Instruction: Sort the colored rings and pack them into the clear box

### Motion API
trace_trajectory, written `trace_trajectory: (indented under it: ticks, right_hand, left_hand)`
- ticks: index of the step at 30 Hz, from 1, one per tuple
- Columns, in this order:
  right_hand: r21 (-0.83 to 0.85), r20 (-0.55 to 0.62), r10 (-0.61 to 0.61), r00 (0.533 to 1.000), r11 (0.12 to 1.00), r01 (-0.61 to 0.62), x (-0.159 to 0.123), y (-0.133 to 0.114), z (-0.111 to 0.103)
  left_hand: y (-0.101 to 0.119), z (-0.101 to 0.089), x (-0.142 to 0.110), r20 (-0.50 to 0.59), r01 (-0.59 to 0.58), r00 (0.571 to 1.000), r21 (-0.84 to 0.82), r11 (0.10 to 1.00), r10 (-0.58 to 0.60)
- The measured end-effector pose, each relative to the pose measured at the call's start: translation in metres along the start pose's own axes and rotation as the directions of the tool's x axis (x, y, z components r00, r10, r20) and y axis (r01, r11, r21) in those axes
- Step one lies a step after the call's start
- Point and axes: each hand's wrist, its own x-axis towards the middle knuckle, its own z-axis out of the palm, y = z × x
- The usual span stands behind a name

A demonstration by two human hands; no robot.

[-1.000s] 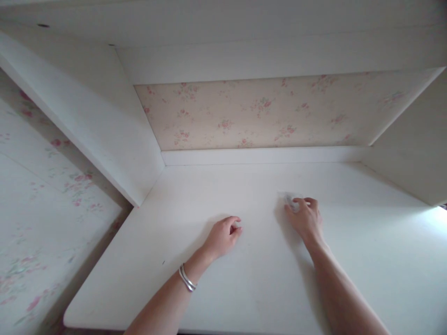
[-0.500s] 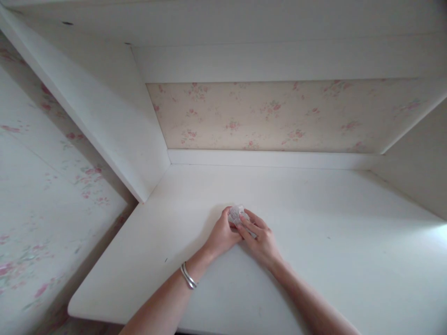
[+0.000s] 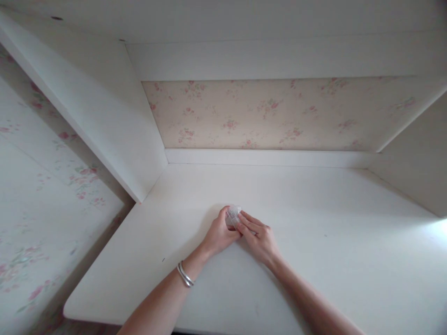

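A small crumpled clear wrapper [image 3: 232, 216] lies on the white desk top [image 3: 314, 260], between my two hands. My left hand [image 3: 218, 235], with silver bangles on its wrist, is curled round the wrapper's left side. My right hand [image 3: 260, 238] presses its fingers onto the wrapper from the right. Both hands rest on the desk, fingertips touching each other at the wrapper.
The desk sits in a white alcove with a side panel [image 3: 104, 125] on the left, a shelf above and floral wallpaper [image 3: 265, 114] behind. A second panel [image 3: 415, 158] closes the right side. Bright light falls on the desk's right edge [image 3: 433, 232].
My right hand has slid left across the desk with the wrapper and met my left hand near the middle. In the last half second both hands barely moved.
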Motion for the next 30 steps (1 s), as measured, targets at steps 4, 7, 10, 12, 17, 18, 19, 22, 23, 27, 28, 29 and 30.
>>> trace_trajectory:
  ticks: [4,7,10,12,17,18,19,22,23,27,28,29,30]
  right_hand:
    - [-0.064,-0.035,-0.047,0.998,0.997,0.044,-0.001,0.0,0.002]
    - [-0.1,-0.042,-0.05,0.998,0.994,0.046,-0.003,0.002,0.004]
    - [-0.12,-0.062,-0.072,0.996,0.991,0.064,-0.004,0.004,0.006]
    - [-0.132,-0.076,-0.083,0.994,0.989,0.073,-0.005,0.003,0.007]
    - [-0.218,-0.082,-0.053,0.995,0.975,0.034,-0.003,-0.006,0.002]
    - [-0.24,-0.089,-0.045,0.995,0.971,0.022,-0.002,-0.009,-0.001]
    - [-0.259,-0.098,-0.034,0.995,0.966,0.008,-0.001,-0.011,-0.003]
    - [-0.31,-0.114,-0.02,0.993,0.951,-0.016,0.004,-0.013,-0.01]
    - [-0.33,-0.114,-0.031,0.993,0.944,-0.009,0.005,-0.014,-0.011]
    - [-0.441,-0.109,-0.113,0.988,0.896,0.054,0.005,-0.016,-0.014]
    - [-0.468,-0.105,-0.127,0.986,0.882,0.064,0.005,-0.017,-0.014]
    - [-0.491,-0.101,-0.138,0.985,0.868,0.072,0.005,-0.018,-0.015]
    - [-0.511,-0.099,-0.145,0.984,0.856,0.075,0.004,-0.02,-0.016]
  left_hand:
    - [-0.002,-0.001,0.002,0.005,0.0,1.0,-0.014,1.0,0.0]
    - [-0.002,-0.001,0.002,0.003,-0.006,1.0,-0.028,1.0,0.006]
    - [0.0,0.0,0.003,0.018,-0.031,0.999,-0.065,0.997,0.032]
    - [0.001,0.001,0.003,0.027,-0.047,0.998,-0.079,0.996,0.049]
    - [0.004,0.003,0.001,0.003,-0.063,0.998,-0.034,0.997,0.063]
    - [0.004,0.005,-0.001,0.01,-0.058,0.998,-0.026,0.998,0.059]
    - [0.005,0.006,-0.002,0.023,-0.051,0.998,-0.019,0.998,0.052]
    - [0.007,0.012,-0.007,0.073,-0.037,0.997,0.007,0.999,0.036]
    - [0.007,0.014,-0.008,0.083,-0.04,0.996,0.021,0.999,0.039]
    - [0.007,0.016,-0.008,0.11,-0.069,0.992,0.085,0.994,0.06]
    - [0.006,0.016,-0.008,0.11,-0.074,0.992,0.098,0.992,0.063]
    - [0.006,0.016,-0.008,0.11,-0.076,0.992,0.109,0.991,0.064]
    - [0.006,0.016,-0.008,0.115,-0.076,0.991,0.12,0.99,0.062]
